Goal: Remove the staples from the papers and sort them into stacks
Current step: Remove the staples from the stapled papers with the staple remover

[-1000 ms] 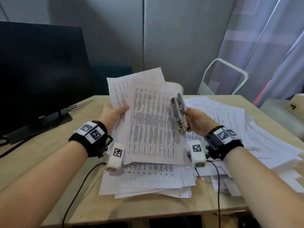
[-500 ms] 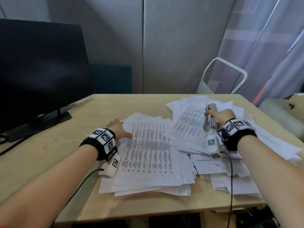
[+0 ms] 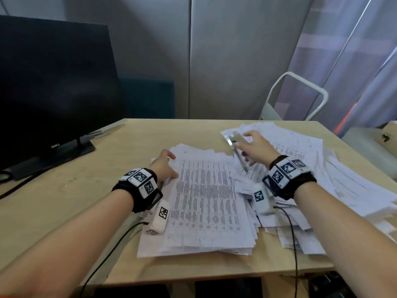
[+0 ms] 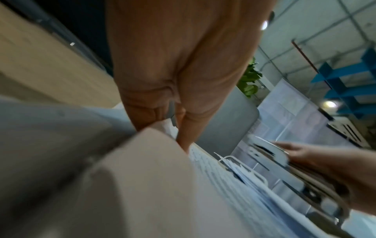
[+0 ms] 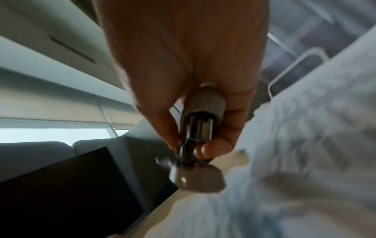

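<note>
A stack of printed papers (image 3: pixel 204 201) lies flat at the table's front middle. My left hand (image 3: pixel 171 166) rests on its far left edge with fingers stretched out; the left wrist view shows those fingers (image 4: pixel 183 136) lying along the sheet edge. A looser pile of papers (image 3: pixel 333 175) spreads over the right side. Above its far left corner my right hand (image 3: pixel 247 145) grips a silver metal staple remover (image 3: pixel 236 143), tip pointing up and away. In the right wrist view my thumb and fingers (image 5: pixel 213 149) pinch the staple remover (image 5: pixel 201 125).
A dark monitor (image 3: pixel 53 82) stands at the left on the wooden table (image 3: pixel 86 190). A white chair frame (image 3: pixel 300 93) is behind the far right edge. Wrist-camera cables (image 3: pixel 107 244) hang over the front edge.
The sheets I held up in my left hand now lie flat on the near stack. My right hand carried the staple remover away to the right, over the loose pile.
</note>
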`<state>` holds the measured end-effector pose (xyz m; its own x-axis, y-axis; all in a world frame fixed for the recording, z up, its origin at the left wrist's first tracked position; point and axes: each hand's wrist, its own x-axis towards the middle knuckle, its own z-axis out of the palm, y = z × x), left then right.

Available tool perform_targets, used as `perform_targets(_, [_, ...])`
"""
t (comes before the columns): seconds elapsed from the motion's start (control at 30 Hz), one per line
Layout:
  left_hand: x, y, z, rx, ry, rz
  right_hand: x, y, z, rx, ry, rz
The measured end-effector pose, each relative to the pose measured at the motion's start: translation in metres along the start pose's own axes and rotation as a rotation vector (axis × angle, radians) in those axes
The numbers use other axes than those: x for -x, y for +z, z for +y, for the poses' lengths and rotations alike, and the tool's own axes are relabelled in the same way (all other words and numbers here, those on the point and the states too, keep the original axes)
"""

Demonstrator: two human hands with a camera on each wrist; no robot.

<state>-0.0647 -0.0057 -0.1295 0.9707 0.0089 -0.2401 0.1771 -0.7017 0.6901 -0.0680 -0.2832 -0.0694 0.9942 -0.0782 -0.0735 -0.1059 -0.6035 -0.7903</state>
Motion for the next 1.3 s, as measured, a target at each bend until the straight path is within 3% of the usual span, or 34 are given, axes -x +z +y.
perform_targets(0.1, [0.006, 0.005, -0.002, -0.097, 0.014, -0.060, 0.013, 0.042, -0.026, 0.073, -0.075, -0.306])
perform_targets(0.17, [0.008, 0.006, -0.002, -0.127, 0.007, -0.061, 0.016, 0.069, -0.032, 0.277, -0.172, -0.371])
perform_targets(0.33, [0.009, 0.003, 0.000, -0.198, -0.022, -0.069, 0.017, 0.108, -0.035, 0.495, -0.274, -0.348])
perform_targets(0.7, [0.002, 0.005, -0.003, -0.272, 0.034, -0.142, 0.019, 0.135, -0.038, 0.627, -0.307, -0.291])
perform_targets(0.87, [0.003, 0.004, -0.003, -0.261, 0.038, -0.151, 0.018, 0.140, -0.044, 0.864, -0.394, -0.243])
perform_targets(1.07, [0.005, 0.007, -0.002, -0.268, 0.053, -0.128, 0.002, 0.128, -0.044, 0.656, -0.351, -0.378])
perform_targets(1.23, [0.008, 0.006, -0.001, -0.346, 0.042, -0.136, -0.013, 0.114, -0.030, 0.000, -0.092, -0.415])
perform_targets(1.3, [0.009, 0.005, -0.002, -0.335, 0.046, -0.136, -0.012, 0.114, -0.027, -0.031, -0.099, -0.386])
